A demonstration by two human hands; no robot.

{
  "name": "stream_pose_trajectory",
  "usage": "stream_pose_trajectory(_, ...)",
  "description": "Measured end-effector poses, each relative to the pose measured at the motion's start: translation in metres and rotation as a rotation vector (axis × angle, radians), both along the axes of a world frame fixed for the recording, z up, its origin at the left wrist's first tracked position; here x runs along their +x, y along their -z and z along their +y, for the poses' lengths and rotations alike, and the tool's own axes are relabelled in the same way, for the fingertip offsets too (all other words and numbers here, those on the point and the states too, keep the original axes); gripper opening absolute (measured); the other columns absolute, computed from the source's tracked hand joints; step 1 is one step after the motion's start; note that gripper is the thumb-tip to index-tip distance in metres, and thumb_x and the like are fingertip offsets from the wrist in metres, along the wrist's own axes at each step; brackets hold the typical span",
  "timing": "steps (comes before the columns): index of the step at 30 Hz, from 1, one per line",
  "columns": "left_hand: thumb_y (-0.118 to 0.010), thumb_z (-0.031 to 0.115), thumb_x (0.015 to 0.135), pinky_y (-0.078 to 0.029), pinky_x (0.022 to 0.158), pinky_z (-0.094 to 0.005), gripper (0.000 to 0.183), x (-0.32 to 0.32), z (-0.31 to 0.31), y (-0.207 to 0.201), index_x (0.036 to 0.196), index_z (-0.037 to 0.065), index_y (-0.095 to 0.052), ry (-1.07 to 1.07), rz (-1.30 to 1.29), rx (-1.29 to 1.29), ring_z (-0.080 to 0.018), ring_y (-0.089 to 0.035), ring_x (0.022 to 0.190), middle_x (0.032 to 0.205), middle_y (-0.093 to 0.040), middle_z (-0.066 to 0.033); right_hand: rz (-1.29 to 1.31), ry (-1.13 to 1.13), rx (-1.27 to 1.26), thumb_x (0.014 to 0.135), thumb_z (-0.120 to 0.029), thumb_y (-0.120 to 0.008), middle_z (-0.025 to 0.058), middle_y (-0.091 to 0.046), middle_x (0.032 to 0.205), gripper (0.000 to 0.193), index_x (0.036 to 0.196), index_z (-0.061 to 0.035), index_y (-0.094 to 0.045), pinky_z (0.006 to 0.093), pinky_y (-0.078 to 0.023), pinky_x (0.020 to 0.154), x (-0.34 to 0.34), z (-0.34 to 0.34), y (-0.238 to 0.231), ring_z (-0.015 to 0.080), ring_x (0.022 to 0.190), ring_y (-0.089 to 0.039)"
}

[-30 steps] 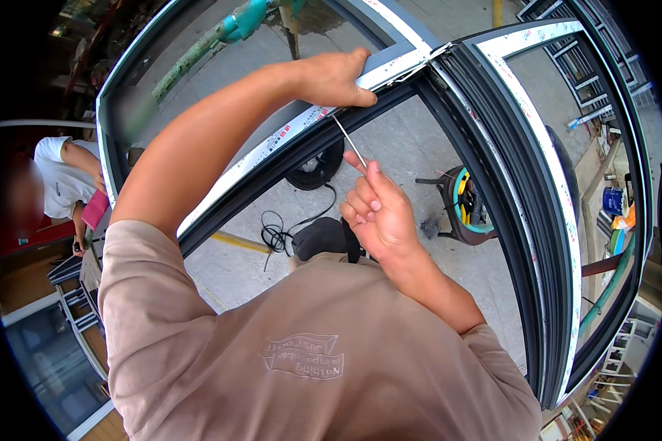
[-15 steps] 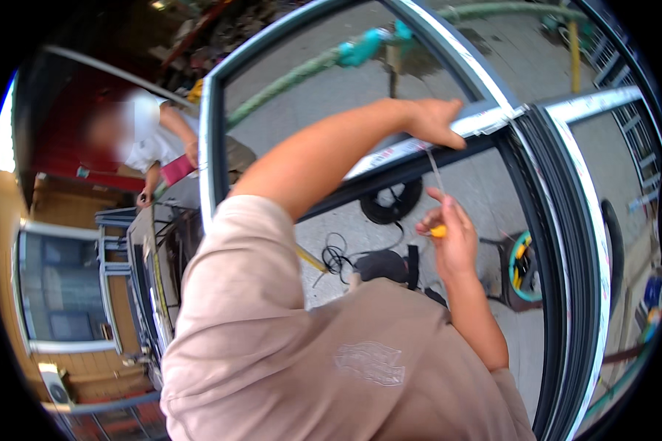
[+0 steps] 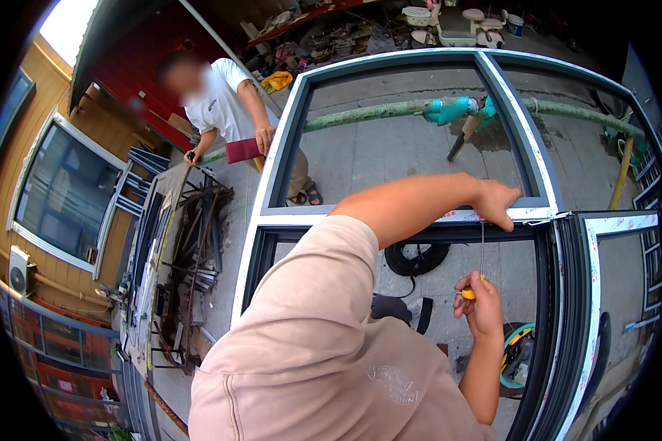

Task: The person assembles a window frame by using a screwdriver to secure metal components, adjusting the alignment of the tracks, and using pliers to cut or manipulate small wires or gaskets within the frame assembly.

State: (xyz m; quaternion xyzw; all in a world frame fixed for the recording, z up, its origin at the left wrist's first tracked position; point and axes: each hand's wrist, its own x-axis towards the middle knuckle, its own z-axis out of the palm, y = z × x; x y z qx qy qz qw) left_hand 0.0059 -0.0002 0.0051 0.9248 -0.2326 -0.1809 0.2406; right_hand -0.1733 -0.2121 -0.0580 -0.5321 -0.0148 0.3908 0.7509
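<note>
A large grey-black window frame (image 3: pixel 518 140) with white protective film on its edges stands in front of me. My left hand (image 3: pixel 499 203) grips its horizontal crossbar, thumb on the near side and fingers over the top. Below it, my right hand (image 3: pixel 482 305) is closed around the yellow handle of a screwdriver (image 3: pixel 482 253). The long thin shaft points up, its tip at the underside of the crossbar near my left thumb. Whether the tip sits in a screw cannot be made out.
A person in a white shirt (image 3: pixel 224 103) stands at the far left, holding a dark red flat object (image 3: pixel 243 151) by the frame. Below lie a black coil (image 3: pixel 417 259) and a round tool bucket (image 3: pixel 518 356). Metal profiles (image 3: pixel 191 272) pile up at left; a green pole (image 3: pixel 375 112) runs beyond.
My view has swung, so the frame appears more upright and lower. Both hands keep their holds, with the screwdriver still at the crossbar.
</note>
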Motion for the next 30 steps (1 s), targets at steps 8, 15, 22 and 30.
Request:
stream_pose_trajectory(8,-0.083,0.052,0.086,-0.054,0.109,-0.0500,0.090,-0.001,0.006,0.008,0.147,-0.008,-0.053,0.010,-0.005,-0.019,-0.0490,-0.069,0.126,0.132,-0.072,-0.0355,0.113,0.035,0.380,0.119,-0.040,-0.051,0.0133,-0.070,0.074,0.044,0.096,-0.0043,-0.063,0.0330,-0.054,0.048,-0.005,0.001,0.029,0.0236,0.055,-0.068)
stream_pose_trajectory(15,-0.082,0.057,0.086,-0.051,0.113,-0.0464,0.097,0.006,0.008,0.001,0.149,-0.010,-0.052,-0.010,-0.024,0.044,-0.0452,-0.065,0.134,0.141,-0.065,-0.0368,0.248,0.057,0.646,0.120,-0.039,-0.048,0.0126,-0.069,0.075,0.040,0.099,-0.0075,-0.062,0.0315,-0.052,0.047,-0.010,0.013,0.024,0.0214,0.051,-0.063)
stream_pose_trajectory(22,-0.079,0.050,0.090,-0.052,0.111,-0.0451,0.093,-0.001,0.006,-0.002,0.155,-0.009,-0.048,-0.023,-0.049,0.033,-0.0423,-0.070,0.127,0.135,-0.069,-0.0354,0.035,-0.142,0.252,0.118,-0.042,-0.056,0.0112,-0.074,0.080,0.047,0.121,0.0018,-0.073,0.0270,-0.058,0.058,0.002,0.004,0.005,0.0159,0.061,-0.072)
stream_pose_trajectory(30,-0.078,0.049,0.090,-0.052,0.113,-0.0445,0.095,-0.004,0.003,-0.004,0.160,-0.007,-0.046,-0.043,-0.073,0.048,-0.0429,-0.069,0.130,0.138,-0.069,-0.0345,-0.046,-0.398,0.023,0.112,-0.048,-0.063,0.0089,-0.074,0.074,0.053,0.110,0.0026,-0.078,0.0246,-0.052,0.053,0.026,-0.006,-0.013,0.0123,0.056,-0.069)
